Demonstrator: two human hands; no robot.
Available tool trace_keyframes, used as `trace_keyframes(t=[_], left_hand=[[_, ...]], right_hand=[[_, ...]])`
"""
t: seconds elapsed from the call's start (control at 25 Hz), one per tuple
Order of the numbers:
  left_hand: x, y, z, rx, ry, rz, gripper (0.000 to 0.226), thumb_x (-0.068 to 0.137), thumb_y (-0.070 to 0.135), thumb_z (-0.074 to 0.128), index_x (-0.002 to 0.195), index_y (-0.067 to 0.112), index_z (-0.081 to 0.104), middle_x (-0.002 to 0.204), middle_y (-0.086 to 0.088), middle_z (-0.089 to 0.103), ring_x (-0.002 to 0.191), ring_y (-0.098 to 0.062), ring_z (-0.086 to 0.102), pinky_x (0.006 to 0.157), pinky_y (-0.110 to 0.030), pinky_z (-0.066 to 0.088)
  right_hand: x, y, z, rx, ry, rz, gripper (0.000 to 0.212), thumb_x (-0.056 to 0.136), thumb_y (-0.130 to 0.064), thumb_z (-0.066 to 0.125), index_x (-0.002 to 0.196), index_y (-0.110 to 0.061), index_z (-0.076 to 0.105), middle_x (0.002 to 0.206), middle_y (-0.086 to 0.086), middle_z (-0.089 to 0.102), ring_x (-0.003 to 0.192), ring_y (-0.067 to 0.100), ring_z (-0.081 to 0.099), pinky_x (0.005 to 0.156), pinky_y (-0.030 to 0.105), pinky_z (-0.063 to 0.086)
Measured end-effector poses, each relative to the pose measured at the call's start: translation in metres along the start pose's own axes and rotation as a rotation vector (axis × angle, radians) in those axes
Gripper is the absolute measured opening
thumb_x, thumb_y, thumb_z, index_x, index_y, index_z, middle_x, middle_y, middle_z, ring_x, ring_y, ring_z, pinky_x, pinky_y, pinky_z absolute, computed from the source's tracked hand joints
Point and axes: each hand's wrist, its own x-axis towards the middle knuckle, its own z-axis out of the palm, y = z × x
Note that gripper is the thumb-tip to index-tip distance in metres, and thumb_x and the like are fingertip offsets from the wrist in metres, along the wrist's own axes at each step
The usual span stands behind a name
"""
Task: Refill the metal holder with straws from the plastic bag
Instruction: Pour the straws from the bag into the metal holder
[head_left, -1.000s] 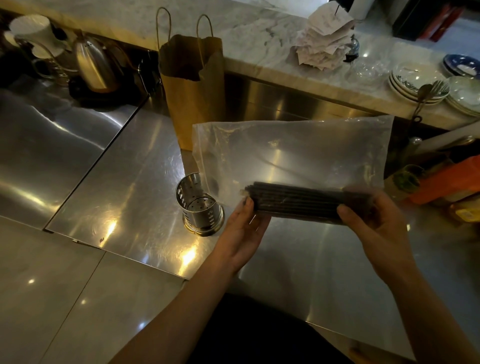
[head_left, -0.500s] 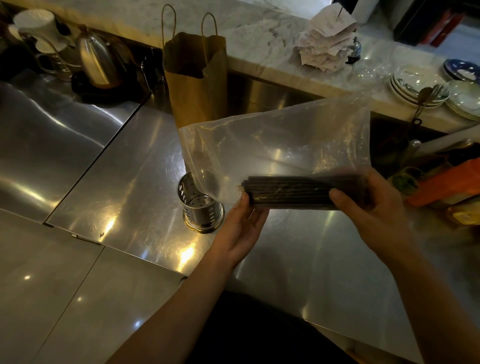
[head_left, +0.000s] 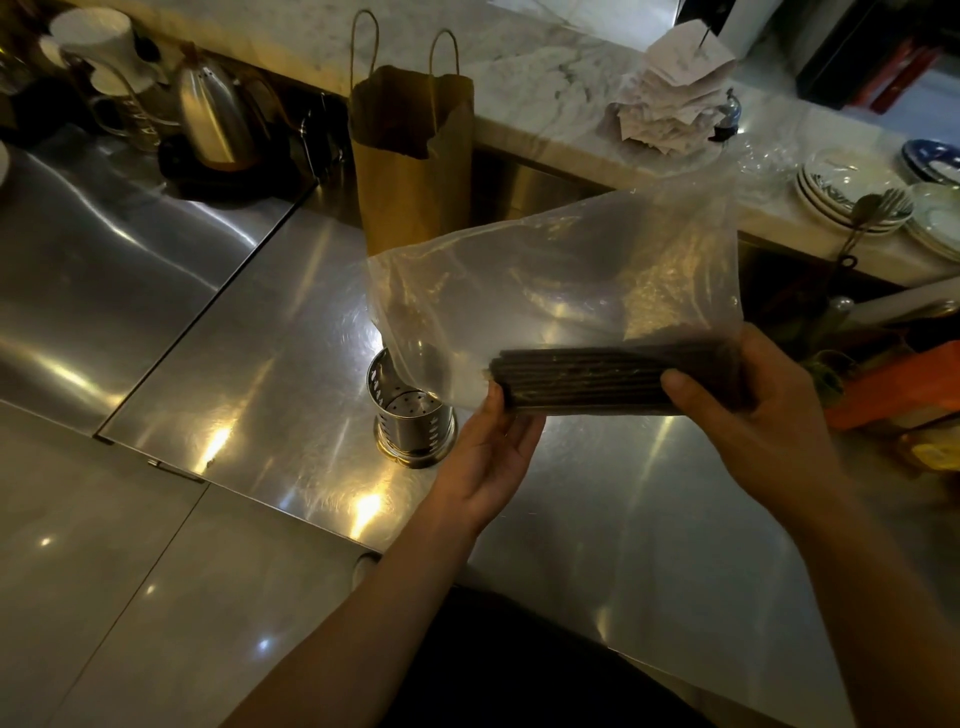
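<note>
Straws (head_left: 587, 382), a light, stiff bundle in the limp, slippery plastic bag (head_left: 545, 291). Right hand (head_left: 748, 410) is clamped round one end through the film; left hand (head_left: 493, 452), open, cups the other. Best gripped mid-bundle.

We work at a steel counter (head_left: 270, 332). On it stand the perforated metal holder (head_left: 413, 423), upright and empty, a brown paper bag (head_left: 410, 156) behind it, and a kettle (head_left: 215, 122) at far left. A marble ledge (head_left: 545, 73) behind carries stacked plates (head_left: 852, 200) and paper slips (head_left: 670, 96).

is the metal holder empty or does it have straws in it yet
Empty. The holder stands upright on the counter and its perforated floor shows bare. The straws are a bundle inside the bag.
</note>
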Motion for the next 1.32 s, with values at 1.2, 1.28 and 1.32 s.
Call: trace_keyframes(t=[1.2,1.28,1.32], left_hand=[[0.003,0.004,0.004,-0.087,0.025,-0.028,0.048,0.059,0.013,0.09,0.103,0.003,0.073,0.116,-0.016,0.07,0.111,-0.024,0.066,0.097,-0.037,0.052],[0.001,0.003,0.006,-0.102,0.029,-0.033,0.044,0.064,0.013,0.087,0.104,0.002,0.073,0.116,-0.016,0.069,0.111,-0.024,0.066,0.097,-0.037,0.052],[0.001,0.003,0.007,-0.111,0.033,-0.031,0.04,0.066,0.014,0.084,0.103,0.002,0.073,0.116,-0.016,0.07,0.111,-0.024,0.066,0.097,-0.037,0.052]], right_hand=[[0.006,-0.027,0.004,-0.099,-0.064,-0.092,0.025,0.084,-0.046,0.052,0.109,-0.047,0.048,0.102,-0.042,0.055,0.099,-0.015,0.056,0.078,0.001,0.042],[0.006,-0.028,0.002,-0.103,-0.062,-0.098,0.025,0.083,-0.046,0.052,0.108,-0.047,0.048,0.102,-0.042,0.055,0.099,-0.014,0.055,0.078,0.001,0.042],[0.006,-0.03,0.002,-0.107,-0.057,-0.105,0.026,0.083,-0.046,0.052,0.109,-0.046,0.048,0.102,-0.042,0.055,0.099,-0.014,0.055,0.078,0.001,0.042]])
